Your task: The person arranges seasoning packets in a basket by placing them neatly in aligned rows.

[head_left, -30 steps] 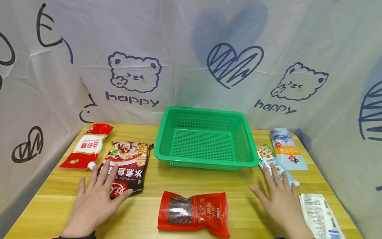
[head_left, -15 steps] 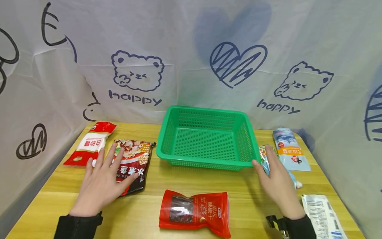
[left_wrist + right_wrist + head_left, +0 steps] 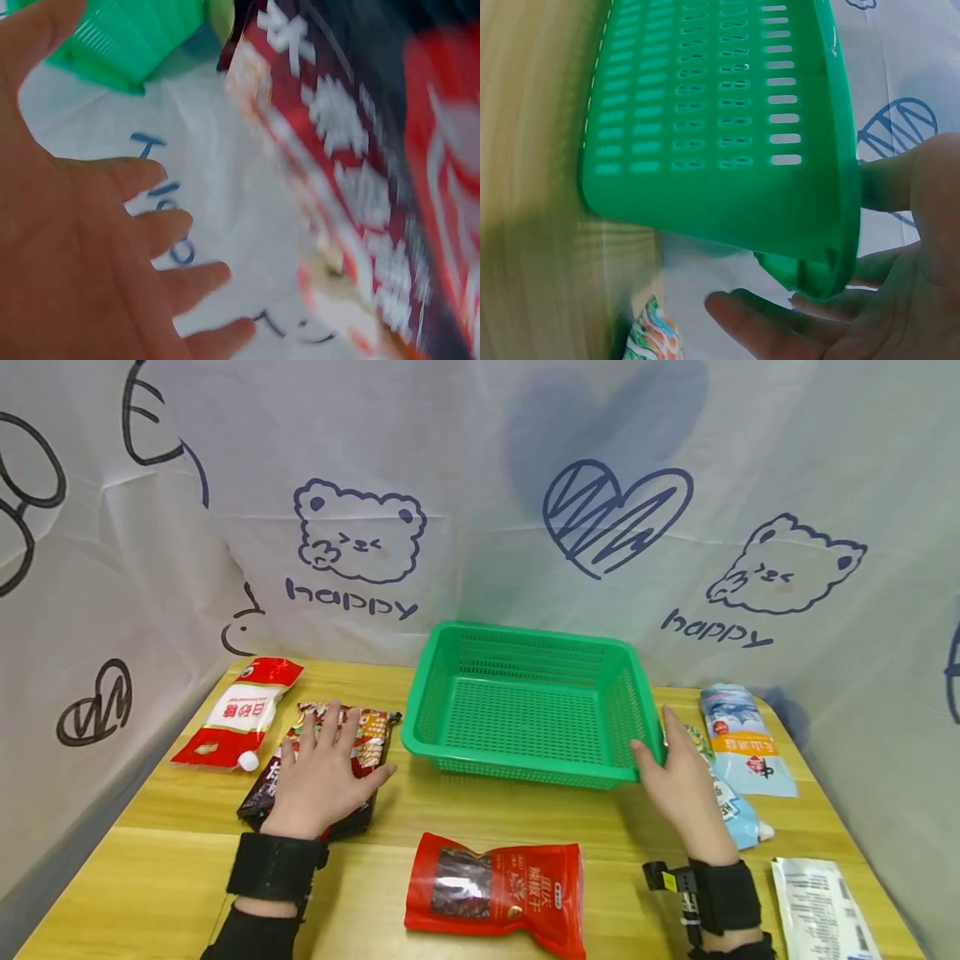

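White sheeting with dark-blue bears, hearts and the word "happy" [image 3: 480, 452] is hanging around a light wooden table [image 3: 363, 893]. Near the table's back, the rectangular green slotted plastic basket [image 3: 517, 763] is standing upright. Your right hand [image 3: 678, 789] is straddling the rim at its right end, thumb on the inner side, fingers outside, parted and only slightly bent; whether they are pressing the plastic you can't tell. The right wrist view is showing what the head view is hiding: a gap between your lower fingers and the basket's corner.

Your left hand [image 3: 322, 781] is spreading its fingers above a dark-red and black food bag [image 3: 372, 739], left of the basket, and is holding nothing. From overhead it is covering much of the bag; the left wrist view is revealing space between fingers and bag, plus white characters on the packaging.

Farther out, a red-and-white sugar bag [image 3: 243, 714] is lying at far left, a red bag with a clear window [image 3: 517, 902] in front of the basket. To the right, a light-blue capped pouch [image 3: 731, 810], a blue, orange and white pouch [image 3: 750, 739] and a white printed sachet [image 3: 825, 910] are lying flat.
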{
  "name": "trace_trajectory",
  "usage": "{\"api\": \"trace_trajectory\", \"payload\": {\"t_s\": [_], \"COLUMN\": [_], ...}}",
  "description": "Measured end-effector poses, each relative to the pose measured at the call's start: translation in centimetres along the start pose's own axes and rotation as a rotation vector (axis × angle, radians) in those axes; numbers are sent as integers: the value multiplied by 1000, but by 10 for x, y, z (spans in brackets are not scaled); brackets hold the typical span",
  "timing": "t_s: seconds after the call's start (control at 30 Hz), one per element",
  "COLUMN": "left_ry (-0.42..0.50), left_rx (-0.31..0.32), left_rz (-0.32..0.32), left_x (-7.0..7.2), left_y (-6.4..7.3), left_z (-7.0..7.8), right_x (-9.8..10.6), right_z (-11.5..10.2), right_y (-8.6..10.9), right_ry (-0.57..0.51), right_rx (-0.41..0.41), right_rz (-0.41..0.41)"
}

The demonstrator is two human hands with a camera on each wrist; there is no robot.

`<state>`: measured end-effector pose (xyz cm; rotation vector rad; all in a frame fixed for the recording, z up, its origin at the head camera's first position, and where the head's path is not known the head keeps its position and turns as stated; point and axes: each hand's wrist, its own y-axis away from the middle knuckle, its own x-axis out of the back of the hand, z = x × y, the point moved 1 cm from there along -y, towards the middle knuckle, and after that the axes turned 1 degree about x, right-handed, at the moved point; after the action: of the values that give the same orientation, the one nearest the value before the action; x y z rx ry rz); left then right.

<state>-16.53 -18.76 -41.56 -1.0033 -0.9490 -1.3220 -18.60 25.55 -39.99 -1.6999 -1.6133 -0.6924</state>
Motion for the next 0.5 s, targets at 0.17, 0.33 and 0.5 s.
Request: {"api": "trace_trajectory", "payload": {"t_s": [0.17,0.33,0.5], "left_ry": [-7,21,62], "left_rx": [85,158,213], "left_rz": [-83,-140,-137], "left_x": [-18,-35,-43], "left_y": [-13,-25,-30], "left_z": [9,12,10], "right_x": [-4,-9,-15], "right_z": [5,7,9], "right_y": [-3,-4,-5], "right_ry": [-26,-33,-58], "right_rx": [-31,-42,-28], "right_rz": [-33,-41,-17]}}
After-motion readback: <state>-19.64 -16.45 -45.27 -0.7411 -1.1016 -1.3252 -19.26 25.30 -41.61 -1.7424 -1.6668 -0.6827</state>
